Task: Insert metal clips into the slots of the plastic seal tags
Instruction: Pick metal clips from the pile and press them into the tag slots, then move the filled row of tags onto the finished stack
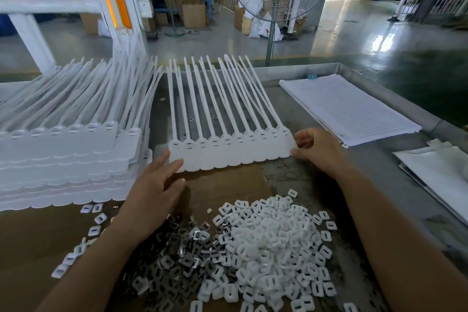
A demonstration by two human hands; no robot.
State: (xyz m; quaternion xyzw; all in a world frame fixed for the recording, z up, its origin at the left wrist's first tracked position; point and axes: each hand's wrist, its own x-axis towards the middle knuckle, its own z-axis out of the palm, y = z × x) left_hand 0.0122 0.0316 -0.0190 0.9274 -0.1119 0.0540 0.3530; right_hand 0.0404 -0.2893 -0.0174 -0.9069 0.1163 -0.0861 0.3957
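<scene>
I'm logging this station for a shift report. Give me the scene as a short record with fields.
tag strip: centre, tails pointing away
left hand: straight fingers touch its left corner
right hand: pinches its right edge
stack: more strips, to the left
clips: dark metal pile in front
caps: white pile right of clips
papers: far right

Strip of seal tags [228, 152]: white, joined side by side, slotted heads toward me, thin tails fanning away. More such strips, stacked [63, 159], to my left. Metal clips [182, 263]: loose grey heap nearest me.
</scene>
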